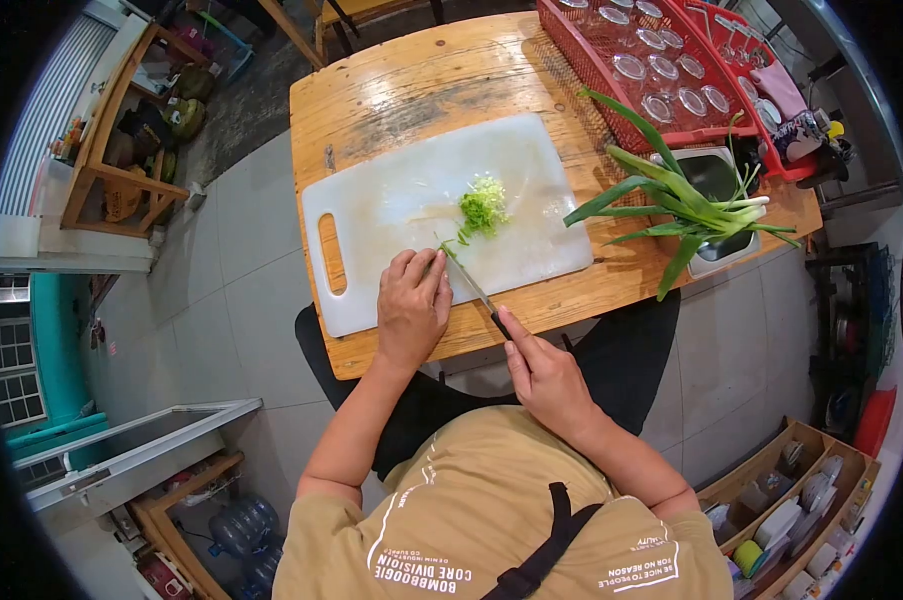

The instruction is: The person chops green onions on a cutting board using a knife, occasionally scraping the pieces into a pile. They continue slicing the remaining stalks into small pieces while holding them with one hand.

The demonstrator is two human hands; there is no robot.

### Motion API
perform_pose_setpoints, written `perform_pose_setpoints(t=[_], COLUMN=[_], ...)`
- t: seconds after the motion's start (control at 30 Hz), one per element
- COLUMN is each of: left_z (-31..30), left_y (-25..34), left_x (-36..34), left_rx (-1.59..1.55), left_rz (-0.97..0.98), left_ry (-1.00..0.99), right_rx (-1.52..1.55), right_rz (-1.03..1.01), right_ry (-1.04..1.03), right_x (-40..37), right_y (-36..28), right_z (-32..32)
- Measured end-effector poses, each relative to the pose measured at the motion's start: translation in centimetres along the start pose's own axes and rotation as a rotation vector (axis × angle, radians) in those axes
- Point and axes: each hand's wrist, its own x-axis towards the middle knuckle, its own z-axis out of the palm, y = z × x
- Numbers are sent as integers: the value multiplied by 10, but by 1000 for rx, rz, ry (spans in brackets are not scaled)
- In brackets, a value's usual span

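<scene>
A white cutting board (392, 190) with an oval handle slot lies on the wooden table. On it sits a small heap of chopped green onion (483, 207), pale at the top and green below. My right hand (549, 374) is wrapped round the black handle of a knife (469, 280), whose blade points up and left across the board's near edge. Beside the blade tip, my left hand (413, 305) rests on the board with its fingers bent together, against a short piece of green onion (447, 248). Whatever lies under those fingers is hidden.
Whole green onions (687, 200) lie across a metal container (724, 248) on the table's right side. Behind stands a red crate (597, 60) of upturned glasses. The wooden table (412, 75) has its near edge at my waist. A wooden divided box (792, 500) stands lower right.
</scene>
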Motion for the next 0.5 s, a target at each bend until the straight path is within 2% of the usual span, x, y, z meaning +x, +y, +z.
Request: perform_pose_setpoints(t=[0.5], left_z=[-1], left_y=[2], left_x=[1], left_rx=[-2], left_rz=[-14], left_ry=[5], right_rx=[98], right_rz=[120], right_ry=[-68], right_x=[11], right_y=[-3], right_z=[-6])
